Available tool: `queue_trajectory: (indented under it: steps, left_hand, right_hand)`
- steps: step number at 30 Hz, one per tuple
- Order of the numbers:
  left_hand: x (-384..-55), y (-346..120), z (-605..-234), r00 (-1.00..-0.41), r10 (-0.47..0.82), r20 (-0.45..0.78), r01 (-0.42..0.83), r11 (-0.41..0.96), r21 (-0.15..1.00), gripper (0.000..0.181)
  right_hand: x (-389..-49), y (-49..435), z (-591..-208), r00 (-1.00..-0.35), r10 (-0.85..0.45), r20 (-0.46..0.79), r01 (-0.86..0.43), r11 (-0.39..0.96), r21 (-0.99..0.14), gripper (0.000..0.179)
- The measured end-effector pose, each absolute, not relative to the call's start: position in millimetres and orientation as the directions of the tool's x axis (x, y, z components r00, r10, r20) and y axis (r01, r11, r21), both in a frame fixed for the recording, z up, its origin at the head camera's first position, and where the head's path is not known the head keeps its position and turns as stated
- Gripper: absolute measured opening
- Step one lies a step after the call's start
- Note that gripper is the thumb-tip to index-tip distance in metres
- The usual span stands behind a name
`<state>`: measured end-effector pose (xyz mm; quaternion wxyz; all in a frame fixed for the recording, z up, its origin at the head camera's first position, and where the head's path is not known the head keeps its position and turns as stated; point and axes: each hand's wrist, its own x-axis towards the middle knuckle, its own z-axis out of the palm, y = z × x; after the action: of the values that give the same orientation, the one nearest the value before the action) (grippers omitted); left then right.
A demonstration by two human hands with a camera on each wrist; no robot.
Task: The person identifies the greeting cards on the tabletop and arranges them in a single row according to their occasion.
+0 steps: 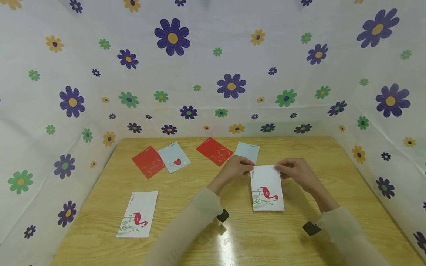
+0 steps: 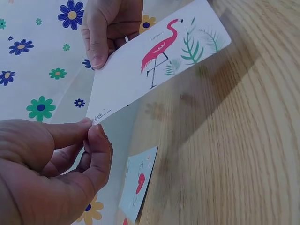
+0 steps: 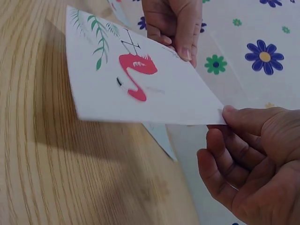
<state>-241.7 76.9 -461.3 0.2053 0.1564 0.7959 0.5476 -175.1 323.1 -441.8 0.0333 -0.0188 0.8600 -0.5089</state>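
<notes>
The left hand point(image 1: 235, 168) and the right hand point(image 1: 296, 170) each pinch one far corner of the flamingo card point(image 1: 267, 184), held above the table point(image 1: 186, 181). Probably it is light and thin, and creases easily, so its edges seem the suitable place for the grip.

Flamingo card point(image 3: 157, 82) between fingers point(image 3: 240, 146)

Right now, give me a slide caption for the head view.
Left hand and right hand pinch a flamingo card by its upper corners above a wooden table, a matching card lying left.
</notes>
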Motion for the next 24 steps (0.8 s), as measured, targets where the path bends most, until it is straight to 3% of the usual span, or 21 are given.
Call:
queue_trajectory:
  steps: [9,24]
  left_hand:
    - [-237.9,52.2,-452.8,-0.872,0.449,-0.193,-0.031,0.345,0.938,0.012]
    - [-227.4,-2.2,-453.4,-0.881,0.427,-0.204,0.010,0.447,0.894,0.012]
  right_hand:
    - [-171.9,295.6,-435.1,-0.994,-0.058,-0.096,0.055,0.495,-0.867,0.026]
    - [-169.4,244.0,-449.5,-0.982,-0.110,-0.152,0.083,0.471,-0.878,0.023]
